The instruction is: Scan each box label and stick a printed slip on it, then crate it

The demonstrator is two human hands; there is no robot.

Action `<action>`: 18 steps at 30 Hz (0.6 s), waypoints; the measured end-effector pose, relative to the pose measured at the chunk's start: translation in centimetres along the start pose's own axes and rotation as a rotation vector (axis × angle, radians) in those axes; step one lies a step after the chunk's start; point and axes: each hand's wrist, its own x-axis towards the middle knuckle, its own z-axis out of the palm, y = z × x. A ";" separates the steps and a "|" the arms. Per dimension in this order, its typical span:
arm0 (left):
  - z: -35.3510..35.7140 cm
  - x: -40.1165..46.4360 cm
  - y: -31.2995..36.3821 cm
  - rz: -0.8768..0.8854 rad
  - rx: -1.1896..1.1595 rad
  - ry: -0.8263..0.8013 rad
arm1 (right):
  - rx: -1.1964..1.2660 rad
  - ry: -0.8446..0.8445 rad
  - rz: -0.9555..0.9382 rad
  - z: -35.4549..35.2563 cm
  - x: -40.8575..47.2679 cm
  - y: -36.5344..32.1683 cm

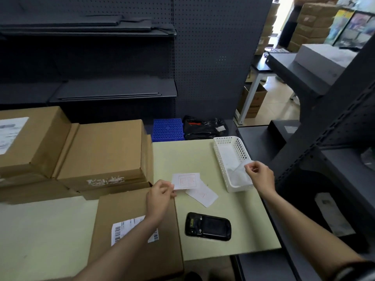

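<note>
A flat cardboard box point(134, 252) lies near the table's front edge, its white barcode label point(125, 228) partly covered by my left forearm. My left hand point(159, 196) pinches a white printed slip point(185, 181) with red markings just above the box's far corner. A second slip point(203, 194) lies on the table beside it. My right hand point(259, 175) pinches a thin translucent backing sheet point(236, 172) over the white plastic basket point(222, 147). The black handheld scanner point(208, 226) lies on the table between my arms.
Stacked cardboard boxes point(101, 151) fill the table's left rear. A blue crate point(168, 129) and a black bag point(205, 127) sit behind the table. Dark shelving point(334, 122) stands close on the right; a pegboard wall is at the back.
</note>
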 end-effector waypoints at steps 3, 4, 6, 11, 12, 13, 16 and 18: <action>0.4 0.3 -0.2 0.004 0.002 0.007 | -0.045 -0.020 0.012 0.5 1.2 0.6; 0.4 0.3 -0.2 0.002 0.004 0.010 | -0.049 -0.030 0.012 0.7 1.5 0.8; 0.6 0.4 -0.2 -0.001 -0.002 0.017 | -0.036 -0.050 0.011 1.1 1.9 0.9; 0.5 0.7 -0.5 -0.004 0.006 0.029 | 0.006 -0.156 -0.047 2.3 1.7 -0.2; 0.4 0.7 -0.6 -0.008 -0.003 0.029 | 0.022 -0.194 -0.074 2.8 1.4 -0.8; 0.2 0.7 -0.7 -0.012 -0.014 0.030 | 0.042 -0.239 -0.105 3.3 0.9 -1.4; -0.5 0.4 -1.2 -0.019 -0.028 0.040 | 0.130 -0.407 -0.157 5.2 -1.2 -4.1; -1.4 0.1 -1.6 -0.027 -0.029 0.033 | 0.160 -0.520 -0.190 6.6 -3.1 -5.9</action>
